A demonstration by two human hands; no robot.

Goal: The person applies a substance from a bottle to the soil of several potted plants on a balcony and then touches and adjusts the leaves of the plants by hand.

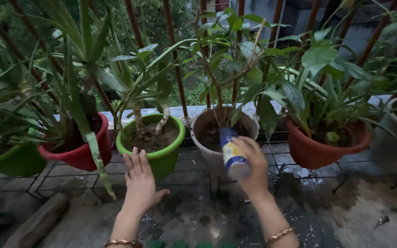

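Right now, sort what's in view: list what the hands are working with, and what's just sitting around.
In hand:
right hand gripping a bottle, tipped toward the grey pot
left hand open, fingers by the green pot

Sitting around:
red pot
brown pot
wooden log
railing

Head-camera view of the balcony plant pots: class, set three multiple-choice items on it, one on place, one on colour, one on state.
1. Where is the bottle held?
A. over the grey pot
B. over the lime-green pot
C. on the floor

2. What colour is the pot nearest the left hand?
A. red
B. lime green
C. blue

3. How is the left hand?
A. fist
B. open, fingers spread
C. holding a leaf

Answers: 1 A, the right hand has its grip on the bottle at that pot; 2 B, the hand is in front of it; 3 B, nothing held.
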